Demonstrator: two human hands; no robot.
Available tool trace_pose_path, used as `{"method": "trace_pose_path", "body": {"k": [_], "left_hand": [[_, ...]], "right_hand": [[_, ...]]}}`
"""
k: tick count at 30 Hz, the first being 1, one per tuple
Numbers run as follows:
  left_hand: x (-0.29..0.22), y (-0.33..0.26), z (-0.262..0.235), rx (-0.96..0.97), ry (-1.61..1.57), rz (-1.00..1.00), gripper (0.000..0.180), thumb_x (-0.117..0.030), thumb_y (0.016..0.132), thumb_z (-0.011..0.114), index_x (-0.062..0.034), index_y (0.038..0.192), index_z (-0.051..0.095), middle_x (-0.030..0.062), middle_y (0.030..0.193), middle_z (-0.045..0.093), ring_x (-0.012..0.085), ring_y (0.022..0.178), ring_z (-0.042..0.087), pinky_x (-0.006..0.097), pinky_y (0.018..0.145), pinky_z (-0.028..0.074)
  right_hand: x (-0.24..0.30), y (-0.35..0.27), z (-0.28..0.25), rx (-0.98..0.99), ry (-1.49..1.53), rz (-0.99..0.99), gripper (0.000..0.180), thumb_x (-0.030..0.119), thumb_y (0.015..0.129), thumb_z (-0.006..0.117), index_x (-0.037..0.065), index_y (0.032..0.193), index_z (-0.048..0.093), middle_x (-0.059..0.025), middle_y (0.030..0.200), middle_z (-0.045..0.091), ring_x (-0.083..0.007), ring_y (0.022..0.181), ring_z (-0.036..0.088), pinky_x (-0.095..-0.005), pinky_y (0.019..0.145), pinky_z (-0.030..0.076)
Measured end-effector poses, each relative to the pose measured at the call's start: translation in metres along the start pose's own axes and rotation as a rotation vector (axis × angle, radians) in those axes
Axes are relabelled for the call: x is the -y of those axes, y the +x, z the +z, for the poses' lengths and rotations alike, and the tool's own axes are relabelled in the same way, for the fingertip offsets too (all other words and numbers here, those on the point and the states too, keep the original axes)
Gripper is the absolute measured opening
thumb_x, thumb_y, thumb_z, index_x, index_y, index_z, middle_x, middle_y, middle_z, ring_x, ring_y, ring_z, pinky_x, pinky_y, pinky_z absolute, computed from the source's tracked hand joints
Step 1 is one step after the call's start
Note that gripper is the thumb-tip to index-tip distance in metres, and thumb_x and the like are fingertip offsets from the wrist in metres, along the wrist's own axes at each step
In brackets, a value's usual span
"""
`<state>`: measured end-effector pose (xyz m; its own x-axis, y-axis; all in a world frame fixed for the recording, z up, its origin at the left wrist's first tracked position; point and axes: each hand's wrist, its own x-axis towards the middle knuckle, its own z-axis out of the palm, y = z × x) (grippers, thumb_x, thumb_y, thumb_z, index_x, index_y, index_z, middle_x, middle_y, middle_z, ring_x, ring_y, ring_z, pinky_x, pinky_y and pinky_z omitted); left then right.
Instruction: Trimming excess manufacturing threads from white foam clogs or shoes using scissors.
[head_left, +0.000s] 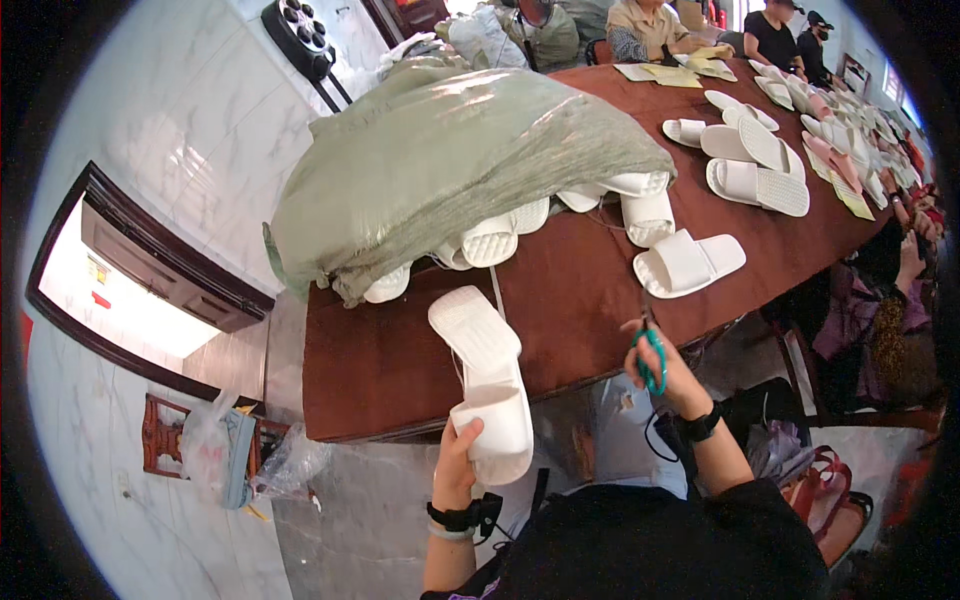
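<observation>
My left hand (455,470) grips a white slide slipper (500,425) at the table's near edge, thumb on its strap. A second white slipper (475,325) extends from it toward the table, sole showing; the two seem to be joined. My right hand (680,385) holds scissors (650,360) with teal handles, fingers in the loops and blades pointing away. Just beyond the blades, another white slipper (705,262) lies on the brown table (400,370). Whether the blades touch it I cannot tell.
A big green woven sack (450,150) lies on the table, white slippers spilling from its mouth. Several loose slippers (760,185) lie farther right, with more beyond. People (650,30) sit along the far side. A bag with red straps (820,490) is at my right.
</observation>
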<state>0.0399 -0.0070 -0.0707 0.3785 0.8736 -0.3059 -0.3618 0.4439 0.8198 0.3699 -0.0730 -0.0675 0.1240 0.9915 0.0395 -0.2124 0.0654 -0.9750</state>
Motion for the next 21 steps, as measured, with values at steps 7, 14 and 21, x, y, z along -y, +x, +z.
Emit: {"method": "trace_pose_path", "body": {"k": [7,14,21], "left_hand": [[0.022,-0.005,0.004,-0.179,-0.173,-0.014,0.042,-0.018,0.088,0.059,-0.0009,0.125,0.046,0.0109,0.116,0.057,0.0212,0.104,0.057,0.034,0.089,0.046],[0.029,0.016,0.003,-0.213,-0.016,0.143,0.037,-0.018,0.089,0.059,-0.001,0.121,0.048,0.0097,0.112,0.058,0.0193,0.1,0.057,0.033,0.085,0.046],[0.024,0.024,0.008,-0.196,-0.046,0.143,0.041,-0.022,0.089,0.061,0.002,0.119,0.048,0.0109,0.111,0.058,0.0189,0.098,0.058,0.031,0.084,0.046]], "right_hand": [[-0.01,0.009,0.047,0.099,-0.026,0.163,0.045,0.032,0.092,0.057,0.001,0.12,0.041,-0.0167,0.094,0.066,-0.0159,0.07,0.065,-0.0293,0.062,0.051],[0.005,0.075,0.086,-0.023,-0.86,-0.223,0.047,0.034,0.082,0.068,0.003,0.111,0.047,-0.0178,0.08,0.065,-0.0323,0.071,0.066,-0.0374,0.061,0.05],[-0.028,0.112,0.114,0.152,-0.955,-0.07,0.06,0.048,0.078,0.067,0.003,0.115,0.049,-0.0193,0.083,0.065,-0.0399,0.079,0.063,-0.0441,0.067,0.049]]}}
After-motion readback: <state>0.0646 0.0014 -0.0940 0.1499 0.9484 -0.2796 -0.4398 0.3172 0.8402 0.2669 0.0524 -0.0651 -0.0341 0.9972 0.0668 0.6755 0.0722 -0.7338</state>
